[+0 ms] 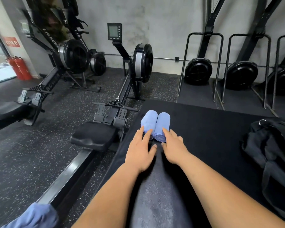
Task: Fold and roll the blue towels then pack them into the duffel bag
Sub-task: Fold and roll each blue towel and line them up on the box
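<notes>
Two rolled blue towels are lying side by side and touching on a black mat (204,137), the left roll (148,118) and the right roll (163,123) both pointing away from the person. The left hand (141,150) is resting its straight fingers on the near end of the left roll, and the right hand (174,148) is doing the same on the right roll. A black duffel bag (270,145) is sitting slumped on the mat well to the right. A loose blue towel (34,216) is lying at the lower left, beside the rail of a rowing machine (122,96).
</notes>
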